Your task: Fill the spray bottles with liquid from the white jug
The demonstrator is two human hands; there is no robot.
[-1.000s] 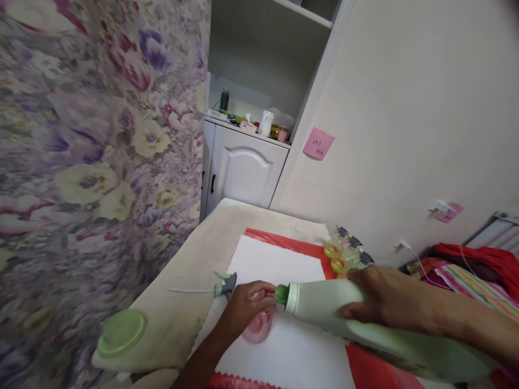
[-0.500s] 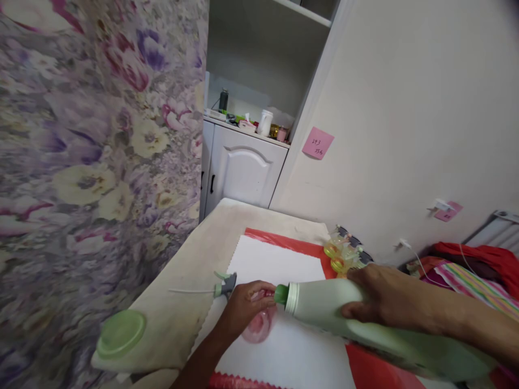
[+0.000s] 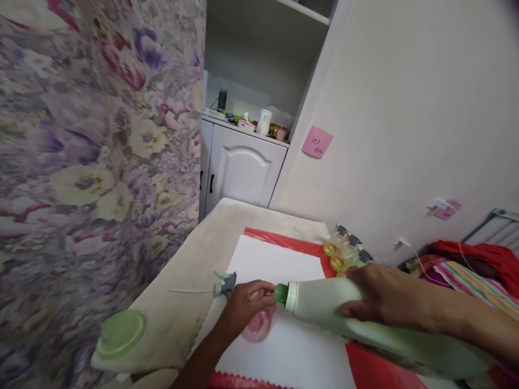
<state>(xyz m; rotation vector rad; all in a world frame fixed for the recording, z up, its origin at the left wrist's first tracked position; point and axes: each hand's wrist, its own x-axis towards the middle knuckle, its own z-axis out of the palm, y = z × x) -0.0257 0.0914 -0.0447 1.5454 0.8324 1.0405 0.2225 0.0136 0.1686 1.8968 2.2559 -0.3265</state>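
Observation:
My right hand (image 3: 385, 297) grips a big pale green bottle (image 3: 324, 308) tipped on its side, its green spout (image 3: 280, 293) pointing left. My left hand (image 3: 245, 308) is closed around a small clear pink container (image 3: 257, 324) held right at the spout, over a white cloth (image 3: 279, 351). A grey and green spray nozzle (image 3: 225, 283) with a thin tube lies just left of my left hand. A round green cap (image 3: 120, 333) lies on the table's near left corner.
The beige table (image 3: 190, 281) carries a red sheet (image 3: 292, 244) under the white cloth. Small clear yellow-green bottles (image 3: 340, 253) stand by the wall. A white cabinet (image 3: 239, 170) with jars on top is behind. Flowered curtain on the left, coloured cloth (image 3: 478, 275) on the right.

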